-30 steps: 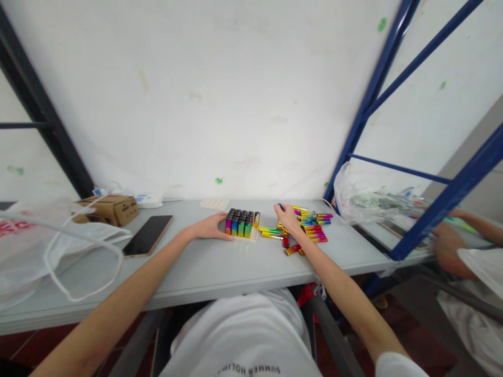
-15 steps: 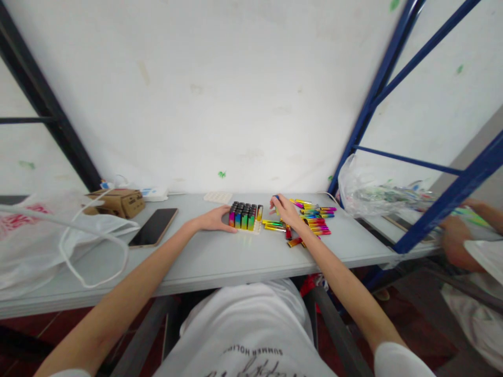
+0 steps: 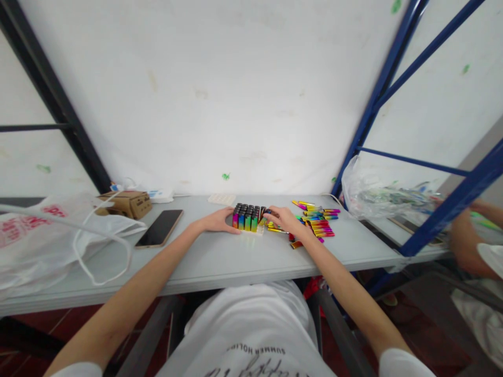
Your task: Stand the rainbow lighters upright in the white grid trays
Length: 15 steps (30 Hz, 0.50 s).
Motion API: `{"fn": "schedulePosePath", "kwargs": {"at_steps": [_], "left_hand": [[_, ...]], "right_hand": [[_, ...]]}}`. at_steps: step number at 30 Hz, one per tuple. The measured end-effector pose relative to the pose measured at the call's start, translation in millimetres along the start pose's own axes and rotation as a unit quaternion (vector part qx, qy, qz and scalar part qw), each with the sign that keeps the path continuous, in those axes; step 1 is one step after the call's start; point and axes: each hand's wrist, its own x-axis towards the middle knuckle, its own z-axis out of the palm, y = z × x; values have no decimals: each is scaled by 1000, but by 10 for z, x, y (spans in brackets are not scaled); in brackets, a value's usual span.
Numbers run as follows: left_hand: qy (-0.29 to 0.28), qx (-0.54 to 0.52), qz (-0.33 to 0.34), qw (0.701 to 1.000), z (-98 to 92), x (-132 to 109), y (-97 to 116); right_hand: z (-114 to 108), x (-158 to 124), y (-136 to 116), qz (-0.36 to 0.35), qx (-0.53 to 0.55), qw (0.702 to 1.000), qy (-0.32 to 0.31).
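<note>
Rows of upright lighters with black tops and shiny rainbow bodies stand packed in a pale tray. My left hand grips the left side of this block, its thumb along the front and its fingers partly hidden behind. At the block's right edge, my right hand pinches one lighter, which leans over the tray. Beside and beneath that hand, a loose pile of shiny lighters in red, yellow, blue and purple lies on the table.
A phone, a cardboard box and white plastic bags lie on the left. Behind the block is another pale tray. Blue shelf posts and a clear bag stand right, near another person's arm.
My right hand has moved left from above the loose lighters to the tray's right edge, bringing a lighter. My left hand keeps its hold. The whole view has shifted slightly.
</note>
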Motion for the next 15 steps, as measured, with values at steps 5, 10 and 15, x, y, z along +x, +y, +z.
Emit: {"fn": "schedulePosePath", "kwargs": {"at_steps": [5, 10, 15], "left_hand": [[-4, 2, -8, 1000, -13, -9, 28], [-2, 2, -5, 1000, -11, -8, 29], [-5, 2, -14, 1000, 3, -3, 15]], "right_hand": [[34, 47, 35, -12, -97, 995, -8], [94, 83, -16, 20, -151, 988, -2], [40, 77, 30, 27, -108, 993, -21]]}}
